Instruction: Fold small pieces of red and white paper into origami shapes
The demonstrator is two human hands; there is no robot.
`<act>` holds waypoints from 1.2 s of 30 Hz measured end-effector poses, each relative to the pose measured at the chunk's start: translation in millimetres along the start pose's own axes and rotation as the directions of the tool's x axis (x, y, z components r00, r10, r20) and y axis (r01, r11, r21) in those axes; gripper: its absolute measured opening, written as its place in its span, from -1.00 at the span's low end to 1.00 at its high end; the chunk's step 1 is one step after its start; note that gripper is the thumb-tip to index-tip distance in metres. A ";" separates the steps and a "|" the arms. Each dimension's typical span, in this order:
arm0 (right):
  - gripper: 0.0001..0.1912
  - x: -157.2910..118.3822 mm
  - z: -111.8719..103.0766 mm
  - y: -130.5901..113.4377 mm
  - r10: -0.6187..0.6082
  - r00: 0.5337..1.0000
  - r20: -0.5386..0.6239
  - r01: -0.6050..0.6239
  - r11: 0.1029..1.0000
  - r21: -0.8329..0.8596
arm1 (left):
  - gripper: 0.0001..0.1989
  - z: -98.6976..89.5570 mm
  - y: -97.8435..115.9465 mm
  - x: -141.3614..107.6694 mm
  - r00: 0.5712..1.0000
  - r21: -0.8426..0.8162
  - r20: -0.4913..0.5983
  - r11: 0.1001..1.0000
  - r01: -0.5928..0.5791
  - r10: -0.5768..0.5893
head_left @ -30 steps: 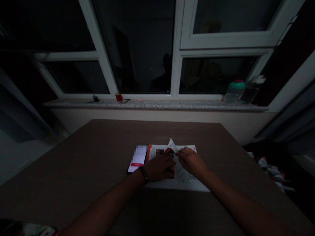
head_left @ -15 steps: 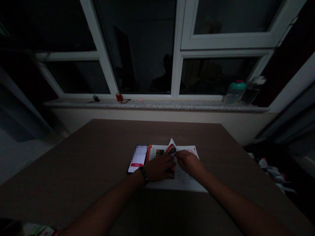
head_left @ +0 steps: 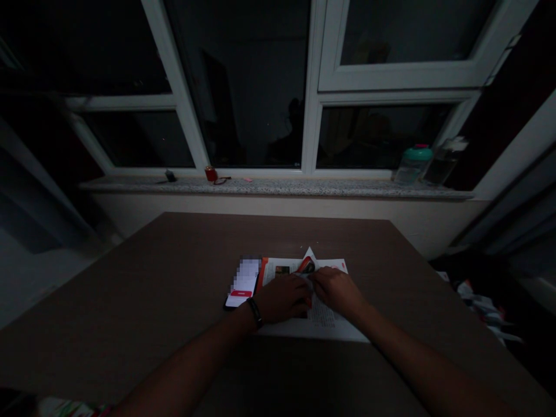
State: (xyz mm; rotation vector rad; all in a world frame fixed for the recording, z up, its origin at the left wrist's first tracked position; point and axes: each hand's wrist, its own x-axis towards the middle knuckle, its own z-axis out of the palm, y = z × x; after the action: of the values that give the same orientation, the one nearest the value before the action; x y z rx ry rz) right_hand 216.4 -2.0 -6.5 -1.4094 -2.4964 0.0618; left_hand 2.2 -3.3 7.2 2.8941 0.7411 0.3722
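Observation:
An open printed booklet (head_left: 328, 331) lies on the brown table, with text, pictures and an orange left edge. A folded piece of paper (head_left: 308, 255) with a pointed white tip stands up at its middle. My left hand (head_left: 284, 298), with a dark band on the wrist, rests over the left page and its fingertips touch the folded paper. My right hand (head_left: 336, 288) pinches the right side of that paper. Just left of the booklet lies a phone (head_left: 245, 281) with a lit screen. Dim light hides detail under my fingers.
The brown table (head_left: 152, 278) reaches to the wall below a granite windowsill (head_left: 278, 185). On the sill stand a teal-lidded bottle (head_left: 414, 162), a clear bottle (head_left: 445, 162) and a small red jar (head_left: 211, 174). Crumpled white and red items (head_left: 482, 304) lie beyond the table's right edge.
The pointed tip of the folded paper has shifted slightly right. Both hands stay at the paper, with the right hand moved a little rightward.

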 end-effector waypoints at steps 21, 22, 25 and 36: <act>-0.79 -2.2 -1.7 -9.0 -0.113 0.990 0.082 0.116 0.993 -0.032 | -0.86 -0.5 -5.8 1.8 0.844 0.008 -0.168 0.856 0.517 -0.509; -0.79 -2.2 -1.5 -9.5 -0.120 0.989 0.083 0.123 0.992 -0.033 | -0.85 -0.7 -5.9 1.9 0.845 0.012 -0.166 0.856 0.517 -0.508; -0.81 -3.0 -1.9 -11.4 -0.148 0.986 0.070 0.151 0.988 -0.032 | -0.85 -2.1 -5.7 2.4 0.839 0.028 -0.151 0.846 0.533 -0.523; -0.83 -2.9 -2.5 -15.2 -0.175 0.982 0.075 0.179 0.983 -0.043 | -0.82 -6.0 -3.2 5.6 0.824 0.035 -0.106 0.826 0.562 -0.556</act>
State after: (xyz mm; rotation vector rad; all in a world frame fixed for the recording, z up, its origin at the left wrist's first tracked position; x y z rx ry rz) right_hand 205.8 -12.6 -2.1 -1.2169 -2.6883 0.0155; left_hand 3.9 2.5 13.5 2.5488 1.5842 0.4071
